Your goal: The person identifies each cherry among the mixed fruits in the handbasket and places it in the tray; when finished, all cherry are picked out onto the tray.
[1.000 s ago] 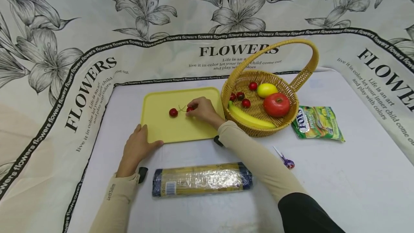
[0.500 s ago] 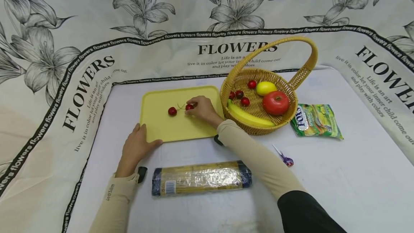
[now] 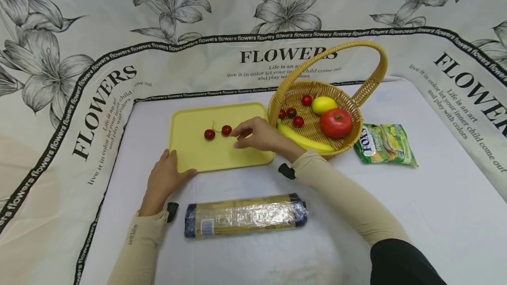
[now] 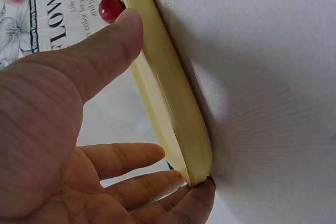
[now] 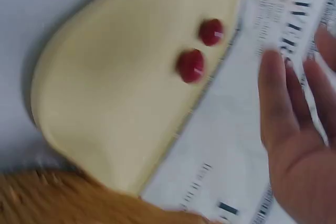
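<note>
In the head view, we see the left cherry (image 3: 209, 134) and right cherry (image 3: 226, 130) near the middle of the yellow tray (image 3: 222, 157). Our right hand (image 3: 257, 135) is empty, fingers loosely bent just beside the right cherry; whether a fingertip touches it, we cannot tell. Our left hand (image 3: 164, 177) braces the tray's near left corner with extended fingers, gripping nothing. A careless nudge could roll the round right cherry, and its thin stem (image 3: 215, 127) might snag the other. Uneven pressure at the corner could slide the tray into the wicker basket (image 3: 310, 124).

In the left wrist view, our thumb rests along the tray's edge; only one cherry shows past its tip, and we cannot say which.

In the right wrist view, blur hides the stems from us, and the basket is cut off below.
</note>
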Demonstrator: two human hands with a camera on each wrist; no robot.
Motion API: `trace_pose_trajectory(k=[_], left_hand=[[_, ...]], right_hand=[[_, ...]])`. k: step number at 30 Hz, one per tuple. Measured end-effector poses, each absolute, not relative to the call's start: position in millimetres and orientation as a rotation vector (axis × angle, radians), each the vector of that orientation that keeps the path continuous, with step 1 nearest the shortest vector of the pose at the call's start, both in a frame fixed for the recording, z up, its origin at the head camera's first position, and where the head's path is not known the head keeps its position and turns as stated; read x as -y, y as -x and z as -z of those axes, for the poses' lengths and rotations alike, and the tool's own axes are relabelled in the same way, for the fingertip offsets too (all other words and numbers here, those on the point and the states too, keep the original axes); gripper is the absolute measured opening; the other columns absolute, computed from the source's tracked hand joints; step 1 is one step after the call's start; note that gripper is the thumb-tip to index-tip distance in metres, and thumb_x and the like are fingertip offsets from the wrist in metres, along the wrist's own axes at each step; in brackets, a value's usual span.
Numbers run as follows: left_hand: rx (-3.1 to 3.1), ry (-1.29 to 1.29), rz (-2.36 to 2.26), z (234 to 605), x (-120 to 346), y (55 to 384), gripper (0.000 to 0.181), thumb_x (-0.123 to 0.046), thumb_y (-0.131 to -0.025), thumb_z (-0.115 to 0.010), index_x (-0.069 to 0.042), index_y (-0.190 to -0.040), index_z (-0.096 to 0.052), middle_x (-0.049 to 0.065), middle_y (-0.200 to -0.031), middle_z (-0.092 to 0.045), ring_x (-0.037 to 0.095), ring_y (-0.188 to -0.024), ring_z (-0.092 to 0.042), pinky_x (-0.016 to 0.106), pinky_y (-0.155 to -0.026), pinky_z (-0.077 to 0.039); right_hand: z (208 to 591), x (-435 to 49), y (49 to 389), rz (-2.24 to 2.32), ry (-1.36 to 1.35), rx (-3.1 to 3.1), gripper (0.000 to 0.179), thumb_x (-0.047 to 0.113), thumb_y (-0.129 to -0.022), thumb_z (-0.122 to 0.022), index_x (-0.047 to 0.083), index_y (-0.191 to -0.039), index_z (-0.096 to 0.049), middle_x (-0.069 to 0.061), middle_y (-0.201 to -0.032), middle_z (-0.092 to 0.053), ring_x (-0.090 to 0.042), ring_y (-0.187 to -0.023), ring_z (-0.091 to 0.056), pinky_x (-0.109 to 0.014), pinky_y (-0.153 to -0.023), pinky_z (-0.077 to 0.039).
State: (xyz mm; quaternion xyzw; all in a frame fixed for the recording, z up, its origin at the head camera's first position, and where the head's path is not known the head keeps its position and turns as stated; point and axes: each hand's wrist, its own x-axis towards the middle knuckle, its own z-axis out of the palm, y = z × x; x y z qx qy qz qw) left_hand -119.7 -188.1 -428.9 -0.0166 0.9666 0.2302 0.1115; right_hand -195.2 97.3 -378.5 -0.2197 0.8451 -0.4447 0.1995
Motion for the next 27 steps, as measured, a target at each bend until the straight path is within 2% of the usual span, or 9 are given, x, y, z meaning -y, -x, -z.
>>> trace_pose_trajectory(k=[3, 7, 10, 14, 17, 22, 24, 27], left_hand=[[-2.835, 0.056, -0.676, 429, 189, 120, 0.094, -0.040, -0.089, -0.073, 0.016, -0.149, -0.026, 0.041, -0.154, -0.019, 0.057, -0.137, -0.032, 0.063, -0.111, -0.033], [-2.833, 0.056, -0.684, 429, 189, 119, 0.094, -0.040, -0.089, -0.073, 0.016, -0.149, -0.025, 0.040, -0.155, -0.019, 0.057, -0.137, -0.031, 0.063, -0.112, -0.032], [-2.839, 0.045, -0.691, 430, 189, 119, 0.094, -0.039, -0.089, -0.073, 0.016, -0.149, -0.025, 0.041, -0.155, -0.019, 0.057, -0.137, -0.032, 0.063, -0.111, -0.033], [-2.846, 0.045, -0.693, 431, 188, 119, 0.095, -0.040, -0.089, -0.073, 0.016, -0.149, -0.025, 0.040, -0.155, -0.019, 0.056, -0.137, -0.032, 0.063, -0.111, -0.033], [-2.838, 0.046, -0.692, 430, 188, 119, 0.096, -0.041, -0.089, -0.073, 0.017, -0.149, -0.025, 0.040, -0.155, -0.019, 0.055, -0.140, -0.029, 0.062, -0.113, -0.032], [-2.826, 0.054, -0.690, 428, 187, 119, 0.097, -0.042, -0.089, -0.073, 0.018, -0.148, -0.024, 0.039, -0.155, -0.019, 0.053, -0.141, -0.028, 0.061, -0.113, -0.032], [-2.826, 0.064, -0.687, 427, 187, 119, 0.097, -0.041, -0.089, -0.073, 0.018, -0.148, -0.025, 0.039, -0.155, -0.020, 0.053, -0.141, -0.030, 0.062, -0.112, -0.033], [-2.825, 0.078, -0.683, 426, 186, 119, 0.097, -0.041, -0.088, -0.074, 0.018, -0.148, -0.025, 0.039, -0.155, -0.020, 0.053, -0.140, -0.030, 0.062, -0.112, -0.033]], right_hand=[[361, -114, 184, 1.176, 0.716, -2.212, 0.028, 0.011, -0.087, -0.077, 0.006, -0.114, -0.074, -0.012, -0.114, -0.072, -0.018, -0.101, -0.067, -0.030, -0.087, -0.057], [340, -144, 177, 1.070, 0.826, -2.046, 0.027, 0.010, -0.085, -0.078, 0.007, -0.112, -0.075, -0.005, -0.111, -0.072, -0.022, -0.106, -0.066, -0.032, -0.086, -0.058], [328, -172, 182, 1.035, 0.892, -1.956, 0.025, 0.010, -0.085, -0.078, 0.005, -0.110, -0.075, -0.009, -0.113, -0.072, -0.028, -0.108, -0.065, -0.035, -0.088, -0.058], [322, -209, 200, 1.091, 0.847, -1.942, 0.026, 0.008, -0.086, -0.077, -0.005, -0.108, -0.073, -0.017, -0.115, -0.070, -0.026, -0.108, -0.065, -0.034, -0.094, -0.055], [323, -227, 218, 1.200, 0.672, -2.044, 0.029, 0.005, -0.086, -0.076, -0.009, -0.111, -0.070, -0.019, -0.115, -0.071, -0.023, -0.105, -0.067, -0.036, -0.095, -0.055], [336, -240, 247, 1.370, 0.186, -2.289, 0.038, 0.018, -0.088, -0.077, 0.008, -0.123, -0.069, -0.005, -0.123, -0.070, -0.020, -0.111, -0.063, -0.042, -0.109, -0.043], [344, -240, 258, 1.425, 0.051, -2.328, 0.041, 0.024, -0.089, -0.076, 0.012, -0.128, -0.067, -0.004, -0.128, -0.066, -0.023, -0.117, -0.061, -0.044, -0.112, -0.040], [356, -239, 271, 1.455, -0.017, -2.358, 0.043, 0.024, -0.092, -0.073, 0.011, -0.131, -0.064, -0.009, -0.133, -0.061, -0.032, -0.120, -0.060, -0.047, -0.111, -0.042]])
